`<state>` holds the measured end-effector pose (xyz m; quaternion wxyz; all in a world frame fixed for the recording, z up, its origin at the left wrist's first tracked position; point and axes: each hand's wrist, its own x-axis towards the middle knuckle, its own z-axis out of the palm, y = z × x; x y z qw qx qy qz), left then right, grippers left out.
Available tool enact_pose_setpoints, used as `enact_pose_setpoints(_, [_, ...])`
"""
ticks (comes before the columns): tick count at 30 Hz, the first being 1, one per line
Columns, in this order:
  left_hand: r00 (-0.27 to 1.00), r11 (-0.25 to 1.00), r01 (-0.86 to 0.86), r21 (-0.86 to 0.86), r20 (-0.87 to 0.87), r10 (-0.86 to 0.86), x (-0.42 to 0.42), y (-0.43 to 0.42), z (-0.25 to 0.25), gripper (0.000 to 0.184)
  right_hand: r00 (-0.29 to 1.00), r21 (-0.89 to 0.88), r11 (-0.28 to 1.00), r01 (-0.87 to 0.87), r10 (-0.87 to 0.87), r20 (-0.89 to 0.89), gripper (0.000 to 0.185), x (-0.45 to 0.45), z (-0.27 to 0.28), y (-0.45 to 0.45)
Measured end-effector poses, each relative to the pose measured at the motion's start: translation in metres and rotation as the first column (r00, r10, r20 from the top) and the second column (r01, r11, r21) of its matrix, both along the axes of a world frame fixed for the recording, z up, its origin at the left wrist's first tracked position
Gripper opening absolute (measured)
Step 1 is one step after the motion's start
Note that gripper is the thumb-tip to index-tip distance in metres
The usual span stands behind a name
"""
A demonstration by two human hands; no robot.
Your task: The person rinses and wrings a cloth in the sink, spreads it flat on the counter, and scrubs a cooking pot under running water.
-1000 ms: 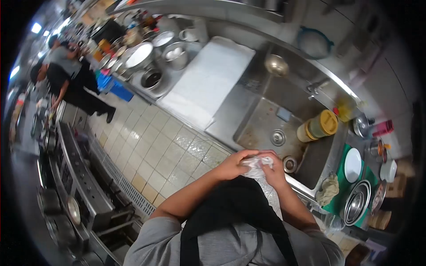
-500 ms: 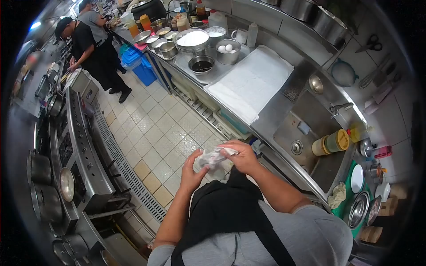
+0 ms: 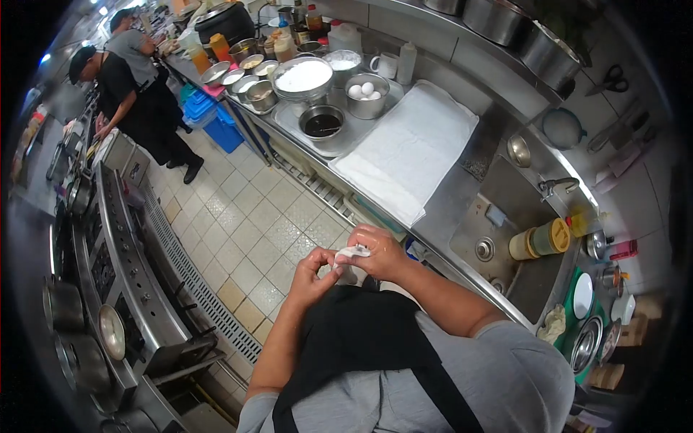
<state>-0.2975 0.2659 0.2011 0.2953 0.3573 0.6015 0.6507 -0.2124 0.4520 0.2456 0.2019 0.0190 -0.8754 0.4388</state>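
In front of my black apron, a crumpled white cloth [image 3: 351, 253] is bunched between both hands. My left hand [image 3: 315, 272] pinches its lower left end, fingers curled. Around the upper right part of the cloth wrap the fingers of my right hand [image 3: 377, 250]. The two hands nearly touch, above the tiled floor near the counter's front edge. Beyond them a white sheet [image 3: 411, 148] lies flat on the steel counter.
The sink [image 3: 498, 238] with yellow-lidded containers [image 3: 550, 237] is at right. Bowls, a pot of eggs [image 3: 367, 97] and a pot of dark liquid [image 3: 320, 124] stand on the counter. A stove [image 3: 133, 263] lines the left. Two people [image 3: 123, 94] stand at upper left.
The view has swung from the sink toward the counter and aisle. Both hands have come away from the sink's edge with the cloth, which is now bunched smaller than half a second ago.
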Motion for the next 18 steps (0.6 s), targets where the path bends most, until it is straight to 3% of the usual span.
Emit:
enact_pose_setpoints(2, [0.993,1.0,0.018,-0.011,0.119,-0.016,-0.008,0.011,0.014,0.025,0.998,0.033,0.999,0.041,-0.04,-0.038,0.026,-0.006,0.005,0.005])
enact_pose_setpoints(4, [0.997,0.999,0.041,-0.029,0.073,-0.039,-0.021,0.023,0.03,0.029,0.992,-0.128,0.99,0.068,-0.08,-0.094,0.024,-0.012,0.013,0.004])
enact_pose_setpoints(6, [0.996,0.997,0.074,-0.009,0.04,-0.073,-0.035,0.031,0.041,0.029,0.981,-0.166,0.979,0.12,-0.142,-0.128,0.028,-0.016,0.011,0.001])
enact_pose_setpoints(7, [0.995,0.997,0.056,-0.051,-0.075,-0.06,-0.045,0.034,0.039,0.023,0.981,-0.264,0.945,0.193,-0.195,0.018,0.027,-0.014,0.018,-0.002])
enact_pose_setpoints(8, [0.994,0.996,0.078,-0.052,-0.069,-0.081,-0.054,0.038,0.043,0.023,0.958,-0.347,0.896,0.276,-0.229,0.17,0.027,-0.012,0.021,-0.004])
enact_pose_setpoints(9, [0.991,0.992,0.118,-0.042,-0.063,-0.12,-0.061,0.04,0.049,0.021,0.95,-0.391,0.868,0.306,-0.252,0.185,0.027,-0.012,0.016,-0.005])
enact_pose_setpoints(10, [0.986,0.987,0.157,-0.036,-0.053,-0.159,-0.067,0.041,0.054,0.02,0.942,-0.394,0.858,0.329,-0.269,0.201,0.027,-0.017,0.017,-0.006])
enact_pose_setpoints(11, [0.983,0.978,0.169,0.119,0.045,-0.176,-0.07,0.046,0.058,0.02,0.94,-0.398,0.852,0.339,-0.328,0.099,0.028,-0.022,0.019,-0.008])
enact_pose_setpoints(12, [0.978,0.977,0.189,0.102,0.07,-0.196,-0.074,0.046,0.062,0.02,0.923,-0.402,0.845,0.353,-0.386,0.001,0.028,-0.024,0.021,-0.014])
enact_pose_setpoints(15, [0.953,0.935,0.3,0.187,-0.02,-0.302,-0.095,0.051,0.078,0.02,0.885,-0.466,0.801,0.377,-0.459,-0.073,0.028,-0.034,0.044,-0.031])
enact_pose_setpoints(18, [0.918,0.905,0.385,0.182,0.027,-0.396,-0.113,0.049,0.082,0.021,0.845,-0.463,0.731,0.5,-0.528,0.08,0.029,-0.034,0.058,-0.042])
